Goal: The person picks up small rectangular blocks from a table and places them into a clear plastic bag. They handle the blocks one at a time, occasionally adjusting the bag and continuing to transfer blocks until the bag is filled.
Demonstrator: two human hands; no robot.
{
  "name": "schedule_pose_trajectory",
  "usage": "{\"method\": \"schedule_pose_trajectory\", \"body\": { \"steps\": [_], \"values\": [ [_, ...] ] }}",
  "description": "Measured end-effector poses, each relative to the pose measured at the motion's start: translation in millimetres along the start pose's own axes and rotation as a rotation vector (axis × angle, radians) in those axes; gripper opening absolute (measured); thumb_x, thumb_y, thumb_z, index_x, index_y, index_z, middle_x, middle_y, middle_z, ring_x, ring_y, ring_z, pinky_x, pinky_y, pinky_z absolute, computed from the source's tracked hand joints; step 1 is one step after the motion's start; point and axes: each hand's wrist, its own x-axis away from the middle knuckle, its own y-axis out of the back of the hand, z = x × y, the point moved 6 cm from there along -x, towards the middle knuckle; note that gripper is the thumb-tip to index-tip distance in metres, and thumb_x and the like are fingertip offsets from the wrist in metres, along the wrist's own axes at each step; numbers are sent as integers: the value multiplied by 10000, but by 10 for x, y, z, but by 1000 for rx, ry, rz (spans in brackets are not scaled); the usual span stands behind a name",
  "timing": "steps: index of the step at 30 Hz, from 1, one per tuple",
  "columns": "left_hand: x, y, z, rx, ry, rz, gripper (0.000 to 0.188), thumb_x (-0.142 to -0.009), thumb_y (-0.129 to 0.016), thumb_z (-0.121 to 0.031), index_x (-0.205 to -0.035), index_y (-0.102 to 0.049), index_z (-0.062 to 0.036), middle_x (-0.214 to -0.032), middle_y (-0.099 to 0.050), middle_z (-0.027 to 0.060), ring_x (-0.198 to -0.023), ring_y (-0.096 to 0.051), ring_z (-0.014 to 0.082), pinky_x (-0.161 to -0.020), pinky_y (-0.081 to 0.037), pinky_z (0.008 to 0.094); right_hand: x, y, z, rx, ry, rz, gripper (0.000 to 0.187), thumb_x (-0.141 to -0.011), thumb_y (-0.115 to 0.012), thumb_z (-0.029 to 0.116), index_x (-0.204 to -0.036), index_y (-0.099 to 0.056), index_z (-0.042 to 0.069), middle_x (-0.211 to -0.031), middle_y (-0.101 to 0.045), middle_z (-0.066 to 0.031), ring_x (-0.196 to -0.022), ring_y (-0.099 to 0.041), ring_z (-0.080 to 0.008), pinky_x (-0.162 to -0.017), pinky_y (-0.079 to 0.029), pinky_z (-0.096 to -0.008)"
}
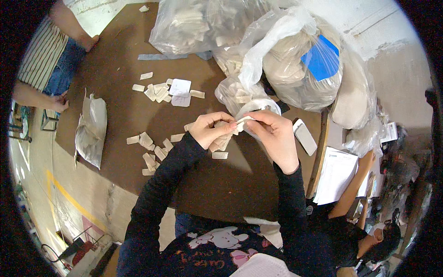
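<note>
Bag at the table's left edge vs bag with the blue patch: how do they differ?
Size: left-edge bag is much smaller than the blue-patch bag.
Shape: left-edge bag lies fairly flat; blue-patch bag bulges.
Colour: left-edge bag shows no blue; blue-patch bag shows a bright blue patch.
Shared: both are pale plastic.

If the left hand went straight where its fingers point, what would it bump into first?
Probably the right hand, since the left hand points at it across the cream strip between them; depth is unclear.

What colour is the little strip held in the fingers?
The strip is pale cream, and it shows best in the head view.
</note>
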Motion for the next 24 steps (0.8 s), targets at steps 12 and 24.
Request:
{"method": "schedule_pose_trajectory", "body": {
  "steps": [12, 24],
  "values": [
    [-86, 80, 331, 338, 70, -85, 191, -933, -647, -163, -1050, -646, -12, -741, -653, 19, -424, -431, 32, -366, -298, 201, -81, 428, -245, 311, -167, -66, 165, -839, -670, 69, -971, -714, -20, -867, -707, -157, -722, -693, -226, -664, -523, -312],
    [10, -273, 375, 306, 180, 264, 444, -921, -646, -130, -1346, -543, -55, -893, -654, 33, -700, -552, 51, -602, -420, 189, -37, 363, -65, 505, 62, -72, 252, -827, -671, 102, -1067, -668, 23, -896, -684, -175, -788, -669, -329, -689, -526, -389]
  ]
}}
